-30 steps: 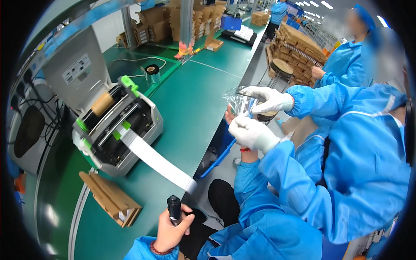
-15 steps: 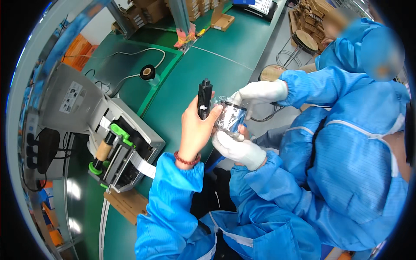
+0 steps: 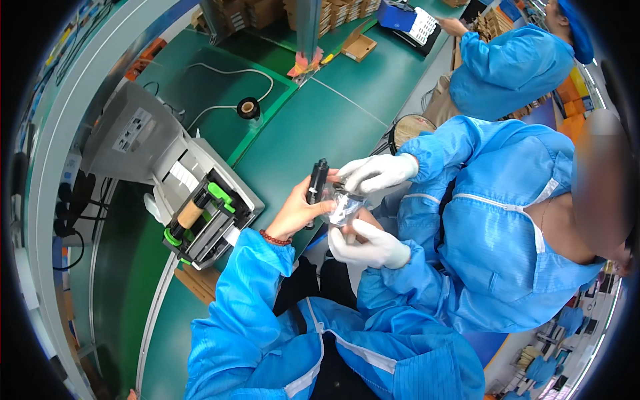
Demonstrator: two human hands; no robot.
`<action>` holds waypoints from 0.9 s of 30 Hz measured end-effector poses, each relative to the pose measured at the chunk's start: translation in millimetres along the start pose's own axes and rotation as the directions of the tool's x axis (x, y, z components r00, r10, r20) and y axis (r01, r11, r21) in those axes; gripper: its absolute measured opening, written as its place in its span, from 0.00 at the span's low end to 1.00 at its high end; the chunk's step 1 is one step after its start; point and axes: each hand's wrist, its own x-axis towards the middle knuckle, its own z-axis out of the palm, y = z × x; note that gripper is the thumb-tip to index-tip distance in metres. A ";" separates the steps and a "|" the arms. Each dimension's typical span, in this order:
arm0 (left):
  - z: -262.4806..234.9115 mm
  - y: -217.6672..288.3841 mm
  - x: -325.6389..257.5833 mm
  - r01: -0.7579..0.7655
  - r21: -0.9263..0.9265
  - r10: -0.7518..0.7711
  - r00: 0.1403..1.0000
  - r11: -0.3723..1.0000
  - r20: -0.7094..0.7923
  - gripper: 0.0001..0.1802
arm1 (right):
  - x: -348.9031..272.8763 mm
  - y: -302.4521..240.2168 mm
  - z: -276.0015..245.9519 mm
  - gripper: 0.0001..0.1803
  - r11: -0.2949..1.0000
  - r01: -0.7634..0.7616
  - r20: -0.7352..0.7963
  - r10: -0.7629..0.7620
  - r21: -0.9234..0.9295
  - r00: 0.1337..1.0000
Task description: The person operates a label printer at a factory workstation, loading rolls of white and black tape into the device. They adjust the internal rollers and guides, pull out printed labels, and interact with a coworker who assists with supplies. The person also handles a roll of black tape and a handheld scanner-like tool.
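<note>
Over the green bench, left hand [image 3: 297, 210] grips a black scanner [image 3: 316, 190]; right hand hidden.

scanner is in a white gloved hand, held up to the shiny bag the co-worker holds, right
Not quite. The scanner is in the person's bare left hand, which has a bead bracelet at the wrist. It is not in a gloved hand. The white gloves are the co-worker's, and they hold the shiny bag. The head view shows it.

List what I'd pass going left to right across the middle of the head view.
Label printer → bare left hand → black scanner → clear bag → co-worker's blue coat.
</note>
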 end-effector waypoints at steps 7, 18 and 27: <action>-6.1 10.0 -11.8 0.093 -0.379 -0.079 0.996 0.921 0.052 0.41 | 2.3 -36.1 30.5 0.05 0.870 -0.090 -0.200 -0.010 -0.484 0.980; -63.6 12.2 -40.3 0.172 -0.466 -0.155 0.985 0.868 0.074 0.28 | 14.6 -80.2 50.7 0.12 0.800 -0.242 -0.119 0.212 -0.549 0.970; -24.3 21.3 -65.7 0.024 -0.694 -0.151 0.981 0.719 -0.123 0.23 | 16.0 -103.8 87.1 0.12 0.190 0.065 0.001 -0.320 -0.980 0.948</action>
